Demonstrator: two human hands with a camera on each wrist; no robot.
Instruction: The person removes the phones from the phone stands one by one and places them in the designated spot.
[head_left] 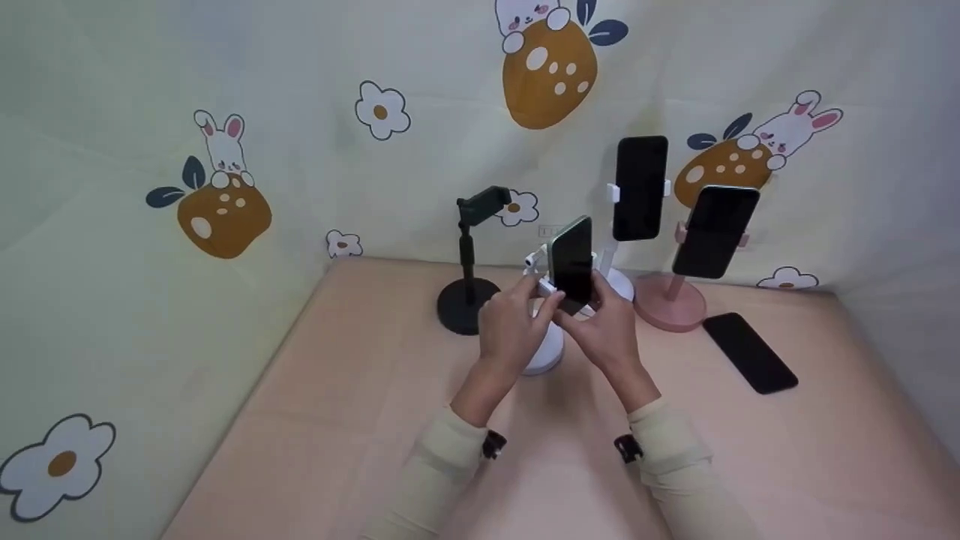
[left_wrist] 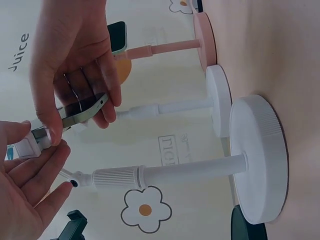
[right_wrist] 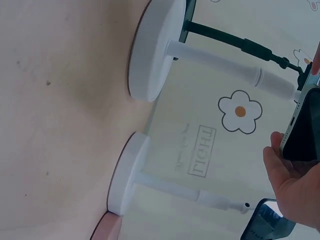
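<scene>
A smartphone (head_left: pixel 571 259) with a pale green edge stands tilted at the head of a white phone stand (left_wrist: pixel 190 171), near the middle of the table. My right hand (head_left: pixel 609 326) grips its lower right side, thumb toward the bottom edge. On the other side, my left hand (head_left: pixel 508 326) pinches the stand's white clamp (left_wrist: pixel 29 146) beside the phone's left edge. The right wrist view shows the phone (right_wrist: pixel 305 130) cut off by the frame's edge, with the right hand (right_wrist: pixel 297 192) under its end. How far the clamp encloses the phone is hidden.
A black stand (head_left: pixel 466 255) with a vacant holder is at the left. Behind on the right, a white stand holds one phone (head_left: pixel 640 187) and a pink stand (head_left: pixel 671 304) another (head_left: pixel 716 232). A dark phone (head_left: pixel 750 352) lies flat at the right. Patterned cloth (head_left: pixel 300 172) hangs behind.
</scene>
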